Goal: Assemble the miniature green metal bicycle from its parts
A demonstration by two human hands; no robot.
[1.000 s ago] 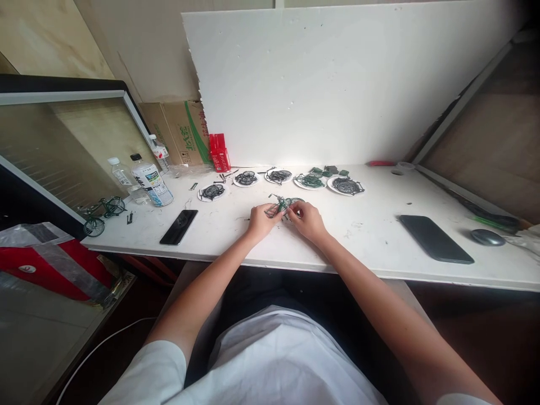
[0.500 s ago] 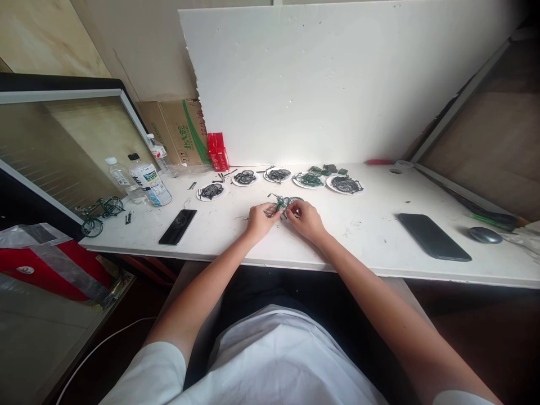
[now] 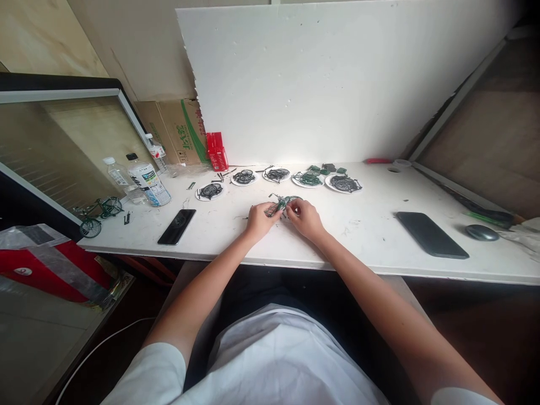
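Observation:
A small green model bicycle (image 3: 282, 201) is between my two hands over the middle of the white table. My left hand (image 3: 260, 218) is closed round its left part, thumb toward the frame. The fingers of my right hand (image 3: 304, 216) are pinched at its right side, near a wheel, and partly cover it. Whether a smaller part is in that pinch is too small to tell. Behind my hands stand white plates of model parts: dark wheels (image 3: 210, 192), black pieces (image 3: 243, 177), more black parts (image 3: 277, 174), green frames (image 3: 307, 179) and dark wheels at the right (image 3: 343, 183).
Another green model bicycle (image 3: 100, 215) stands at the table's left end, near several plastic bottles (image 3: 148, 180). A phone (image 3: 177, 226) lies left of my hands. To the right are a dark flat case (image 3: 431, 235) and a mouse (image 3: 481, 232). A red box (image 3: 217, 152) stands behind.
My hands keep nearly the same hold on the model bicycle, with only slight finger movement. The whole view has shifted a little.

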